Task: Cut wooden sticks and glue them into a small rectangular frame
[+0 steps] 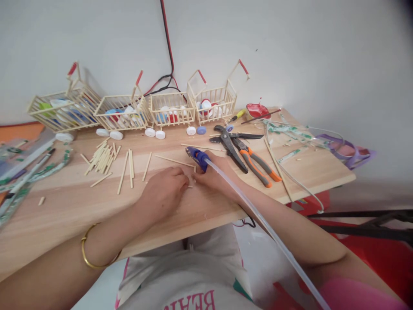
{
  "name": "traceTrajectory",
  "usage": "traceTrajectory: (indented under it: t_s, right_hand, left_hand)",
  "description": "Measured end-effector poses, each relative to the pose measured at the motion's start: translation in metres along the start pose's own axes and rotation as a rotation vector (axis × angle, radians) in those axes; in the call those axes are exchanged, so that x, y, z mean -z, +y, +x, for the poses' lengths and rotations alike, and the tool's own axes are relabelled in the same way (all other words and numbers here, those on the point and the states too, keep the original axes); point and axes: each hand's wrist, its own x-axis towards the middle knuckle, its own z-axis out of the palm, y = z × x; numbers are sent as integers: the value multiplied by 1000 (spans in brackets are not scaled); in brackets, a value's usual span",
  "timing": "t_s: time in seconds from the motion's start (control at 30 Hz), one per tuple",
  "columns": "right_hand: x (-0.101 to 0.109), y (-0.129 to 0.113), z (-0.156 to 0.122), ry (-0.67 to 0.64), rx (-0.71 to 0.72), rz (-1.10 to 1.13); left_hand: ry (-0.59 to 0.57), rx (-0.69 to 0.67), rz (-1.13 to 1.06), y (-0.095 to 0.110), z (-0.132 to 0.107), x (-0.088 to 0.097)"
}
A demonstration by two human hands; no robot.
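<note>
My right hand (215, 173) is wrapped round a blue glue gun (200, 158), and a long translucent glue stick (258, 212) runs back from it over my forearm. Close beside it, my left hand (166, 188) rests low on the table with curled fingers, pinching a short wooden stick (190, 186) whose end just shows at the fingertips. Another short upright-looking stick (195, 174) lies between the two hands. Left of my left hand are several loose sticks (123, 173) and a pile of cut sticks (102, 158).
Several small stick-built shopping carts (172, 110) with bottle-cap wheels line the wall. Pliers with orange-grey handles (254, 163) and black-handled cutters (229, 146) lie right of my hands. A red dish (258, 110) sits behind. Plastic packaging (19, 172) covers the left end.
</note>
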Motion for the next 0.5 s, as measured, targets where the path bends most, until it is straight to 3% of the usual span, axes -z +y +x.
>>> traceTrajectory:
  t_s: [0.5]
  right_hand:
    - [-2,7,2,-14,5,43]
  left_hand:
    - [-24,102,66,10,6,-3]
